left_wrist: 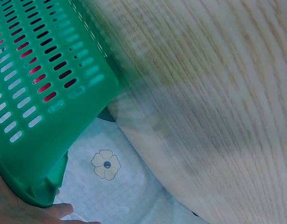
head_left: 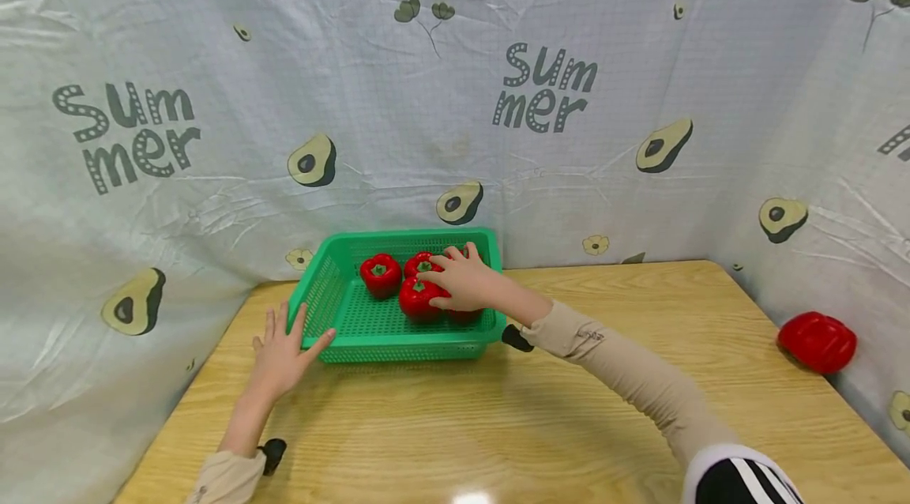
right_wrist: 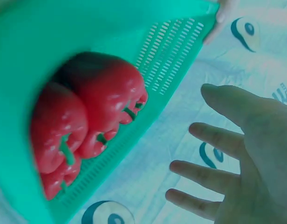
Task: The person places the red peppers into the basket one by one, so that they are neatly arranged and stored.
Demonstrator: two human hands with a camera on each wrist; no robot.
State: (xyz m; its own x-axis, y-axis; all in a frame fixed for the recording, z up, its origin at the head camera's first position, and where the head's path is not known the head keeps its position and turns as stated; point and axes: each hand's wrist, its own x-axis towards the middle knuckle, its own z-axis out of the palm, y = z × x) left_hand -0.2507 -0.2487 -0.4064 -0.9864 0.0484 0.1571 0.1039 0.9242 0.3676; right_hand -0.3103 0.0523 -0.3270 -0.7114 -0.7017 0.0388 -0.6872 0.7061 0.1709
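A green plastic basket (head_left: pixel 412 343) with slotted walls holds several red bell peppers (head_left: pixel 380 276), mostly toward its right half. My left hand (head_left: pixel 280 358) rests on the basket's left rim with its fingers spread; in the left wrist view only part of that hand (left_wrist: pixel 22 212) shows by the basket corner. Over the peppers on the right side hovers my right hand (head_left: pixel 465 283), its fingers extended and parted. From the right wrist, the peppers (right_wrist: pixel 108 88) with green stems appear apart from the fingers, and nothing is in the hand. The hand hides some peppers in the head view.
Another red bell pepper (head_left: pixel 817 342) lies at the right edge of the wooden table (head_left: pixel 604 401), beside the cloth. White cloth (head_left: pixel 398 133) printed with avocados and lettering hangs behind and along both sides. The basket stands near the table's back edge.
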